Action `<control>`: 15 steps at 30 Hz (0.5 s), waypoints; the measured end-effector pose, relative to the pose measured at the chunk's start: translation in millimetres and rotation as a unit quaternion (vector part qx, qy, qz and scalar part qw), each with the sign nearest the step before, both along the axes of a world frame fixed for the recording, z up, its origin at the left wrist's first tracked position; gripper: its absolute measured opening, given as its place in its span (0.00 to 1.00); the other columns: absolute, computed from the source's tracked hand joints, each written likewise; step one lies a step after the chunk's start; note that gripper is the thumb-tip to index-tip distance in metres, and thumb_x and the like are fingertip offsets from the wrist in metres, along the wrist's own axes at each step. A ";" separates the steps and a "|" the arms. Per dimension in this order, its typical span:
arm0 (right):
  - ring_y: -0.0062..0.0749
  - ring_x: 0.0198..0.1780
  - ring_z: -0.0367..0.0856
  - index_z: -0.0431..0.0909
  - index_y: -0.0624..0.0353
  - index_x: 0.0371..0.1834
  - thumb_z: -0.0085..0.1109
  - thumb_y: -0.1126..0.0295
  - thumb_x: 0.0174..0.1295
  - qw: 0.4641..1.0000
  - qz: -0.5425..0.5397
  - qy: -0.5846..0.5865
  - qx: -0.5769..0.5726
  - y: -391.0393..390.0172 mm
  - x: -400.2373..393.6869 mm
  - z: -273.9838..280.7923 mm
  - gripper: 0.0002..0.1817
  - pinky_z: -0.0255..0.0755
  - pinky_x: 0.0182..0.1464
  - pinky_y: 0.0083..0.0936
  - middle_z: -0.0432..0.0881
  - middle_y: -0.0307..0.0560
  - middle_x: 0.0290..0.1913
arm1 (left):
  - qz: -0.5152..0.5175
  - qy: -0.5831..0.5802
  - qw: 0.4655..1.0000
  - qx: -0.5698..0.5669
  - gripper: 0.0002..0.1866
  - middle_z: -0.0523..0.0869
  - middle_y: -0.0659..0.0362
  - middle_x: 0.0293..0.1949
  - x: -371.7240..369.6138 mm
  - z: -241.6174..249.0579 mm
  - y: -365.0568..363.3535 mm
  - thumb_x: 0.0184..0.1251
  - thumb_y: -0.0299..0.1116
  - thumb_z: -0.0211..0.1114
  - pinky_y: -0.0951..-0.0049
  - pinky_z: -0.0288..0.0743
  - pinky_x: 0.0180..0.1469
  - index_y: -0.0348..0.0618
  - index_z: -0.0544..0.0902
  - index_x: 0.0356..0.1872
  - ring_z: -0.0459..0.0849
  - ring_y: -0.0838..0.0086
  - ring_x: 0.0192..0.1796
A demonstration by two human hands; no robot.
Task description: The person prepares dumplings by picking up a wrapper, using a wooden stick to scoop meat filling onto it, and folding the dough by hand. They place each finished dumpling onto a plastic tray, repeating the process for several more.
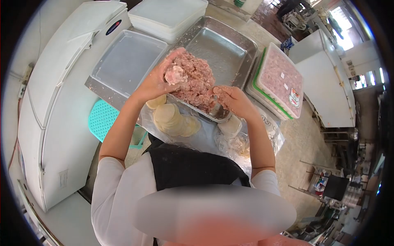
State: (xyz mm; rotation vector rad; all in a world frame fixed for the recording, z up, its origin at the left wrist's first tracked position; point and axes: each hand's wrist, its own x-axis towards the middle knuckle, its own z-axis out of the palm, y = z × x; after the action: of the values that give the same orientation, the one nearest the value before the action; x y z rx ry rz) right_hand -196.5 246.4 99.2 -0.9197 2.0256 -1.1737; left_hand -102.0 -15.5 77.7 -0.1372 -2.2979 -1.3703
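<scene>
My left hand [158, 80] is curled, thumb and fingers around a pale pink, lumpy ball of meat filling [175, 75]. It is above the left side of a mound of minced meat [196, 80], which is heaped at the near end of a deep metal tray [242, 41]. My right hand [234, 101] has its fingers closed at the right edge of the mound, with bits of meat on them. Whether it grips a tool or only meat is hidden. Round, pale yellow dough wrappers [170, 119] lie in overlapping stacks just in front of the tray.
Left of the tray is a translucent plastic lid or box [129, 61], with stacked white containers [168, 14] behind. A lidded box of pink pieces [281, 76] stands right. Clear plastic bags [238, 143] lie near me. A turquoise basket [102, 117] and white freezer [65, 98] are left.
</scene>
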 end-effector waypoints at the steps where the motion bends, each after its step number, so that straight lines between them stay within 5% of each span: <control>1: 0.25 0.37 0.76 0.80 0.66 0.49 0.49 0.66 0.72 1.000 0.017 -0.009 0.007 0.2 0.5 1.5 0.15 0.73 0.43 0.23 0.83 0.44 0.38 | -0.041 -0.054 0.998 -0.012 0.35 0.79 0.53 0.58 0.8 0.2 -4.0 0.49 0.26 0.70 0.63 0.66 0.66 0.43 0.71 0.63 0.76 0.63 0.62; 3: 0.25 0.36 0.77 0.80 0.65 0.51 0.49 0.67 0.71 0.998 0.039 0.041 -0.017 -0.2 2.1 -4.3 0.15 0.73 0.42 0.24 0.83 0.44 0.38 | -0.078 -0.112 0.990 -0.026 0.35 0.80 0.53 0.58 0.2 2.7 -6.8 0.47 0.26 0.71 0.64 0.65 0.67 0.42 0.72 0.62 0.76 0.64 0.62; 5: 0.25 0.36 0.77 0.80 0.64 0.52 0.50 0.68 0.70 0.993 0.057 0.093 -0.037 -4.3 1.7 -19.2 0.15 0.73 0.41 0.25 0.84 0.45 0.38 | -0.174 -0.130 0.976 0.016 0.23 0.86 0.55 0.45 -1.5 9.6 -4.9 0.46 0.28 0.70 0.67 0.72 0.57 0.44 0.81 0.50 0.82 0.64 0.49; 8: 0.29 0.37 0.81 0.79 0.63 0.54 0.52 0.69 0.67 0.960 0.095 0.220 -0.143 -12.0 -4.4 -45.4 0.16 0.73 0.41 0.26 0.85 0.49 0.41 | -0.154 -0.068 0.983 -0.073 0.17 0.86 0.54 0.40 4.1 8.8 -2.4 0.48 0.31 0.70 0.68 0.75 0.51 0.42 0.84 0.43 0.83 0.64 0.43; 11: 0.40 0.42 0.84 0.80 0.59 0.53 0.53 0.66 0.67 0.992 0.085 0.084 -0.032 -5.7 -11.5 -45.8 0.16 0.75 0.43 0.31 0.84 0.52 0.45 | -0.134 -0.192 0.966 -0.113 0.17 0.85 0.57 0.39 -7.5 -8.6 -10.1 0.47 0.37 0.74 0.66 0.74 0.52 0.42 0.82 0.38 0.82 0.67 0.44; 13: 0.47 0.41 0.82 0.80 0.54 0.53 0.53 0.63 0.67 0.944 0.000 0.319 0.084 -2.6 -15.2 -49.3 0.15 0.75 0.41 0.36 0.82 0.52 0.41 | -0.071 -0.223 0.969 -0.073 0.16 0.85 0.55 0.37 -13.3 -29.8 -14.0 0.48 0.37 0.71 0.67 0.74 0.47 0.41 0.82 0.38 0.82 0.66 0.41; 15: 0.49 0.40 0.81 0.79 0.53 0.54 0.53 0.62 0.66 0.930 -0.028 0.362 0.047 -14.0 14.6 -40.6 0.16 0.76 0.42 0.40 0.82 0.53 0.39 | -0.006 -0.252 0.967 -0.031 0.15 0.85 0.54 0.35 -13.7 -43.9 -16.4 0.50 0.37 0.69 0.67 0.75 0.43 0.39 0.82 0.37 0.82 0.65 0.38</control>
State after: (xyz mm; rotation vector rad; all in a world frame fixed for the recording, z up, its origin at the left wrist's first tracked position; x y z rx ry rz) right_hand -181.9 232.4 58.6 -1.3988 2.6639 -0.8097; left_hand -115.7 -32.0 33.8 0.2040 -2.7543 -1.4688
